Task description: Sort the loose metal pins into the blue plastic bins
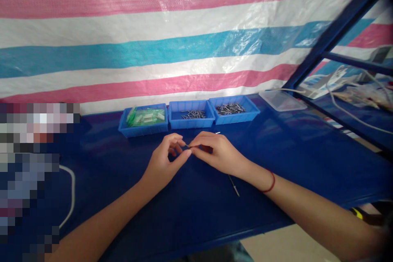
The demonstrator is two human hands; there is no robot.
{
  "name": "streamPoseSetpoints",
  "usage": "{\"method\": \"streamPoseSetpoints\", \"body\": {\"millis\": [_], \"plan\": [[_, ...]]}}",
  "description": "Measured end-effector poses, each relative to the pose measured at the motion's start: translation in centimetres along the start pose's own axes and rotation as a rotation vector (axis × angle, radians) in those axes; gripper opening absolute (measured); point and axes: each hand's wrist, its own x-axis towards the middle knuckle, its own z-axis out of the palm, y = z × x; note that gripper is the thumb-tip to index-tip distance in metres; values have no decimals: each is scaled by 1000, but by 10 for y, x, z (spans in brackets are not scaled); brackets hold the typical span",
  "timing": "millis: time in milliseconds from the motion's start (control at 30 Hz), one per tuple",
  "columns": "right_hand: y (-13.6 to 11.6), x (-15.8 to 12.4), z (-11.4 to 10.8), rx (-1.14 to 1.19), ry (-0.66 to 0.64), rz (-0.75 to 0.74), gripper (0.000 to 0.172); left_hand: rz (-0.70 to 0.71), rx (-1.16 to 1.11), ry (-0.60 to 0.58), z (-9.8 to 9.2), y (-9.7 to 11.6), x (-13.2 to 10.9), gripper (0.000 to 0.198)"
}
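Note:
My left hand (167,157) and my right hand (215,151) meet at the fingertips above the blue table. The thumb and fingers of my right hand pinch a small thin piece (187,145), too small to name. My left hand is curled around the piece's other end, with its thumb tip by the right fingertips; what its fingers grip is partly hidden. Beneath my right wrist, a thin dark rod with a silver end (235,188) lies on the table. A small silvery piece (217,133) shows just beyond the right knuckles.
Three blue bins stand in a row: one with green-and-white packets (145,117), two with small metal pins (195,114) (230,108). A clear plastic lid (282,101) lies to their right. A white cable (73,188) curves at left; a blue metal frame (331,41) rises at right.

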Motion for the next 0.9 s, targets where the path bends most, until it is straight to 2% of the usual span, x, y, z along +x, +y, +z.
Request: {"method": "streamPoseSetpoints", "body": {"millis": [67,167,600,900], "plan": [[-1,0,0,28,8,4,11,-65,-29,-28,2,1,0,16],[-2,-1,2,47,19,2,12,-74,-54,-36,3,0,-1,12],[-1,-1,3,55,-41,17,8,48,-35,21,0,4,-3,5],[5,0,2,52,40,11,4,85,-24,43,0,4,-4,3]]}}
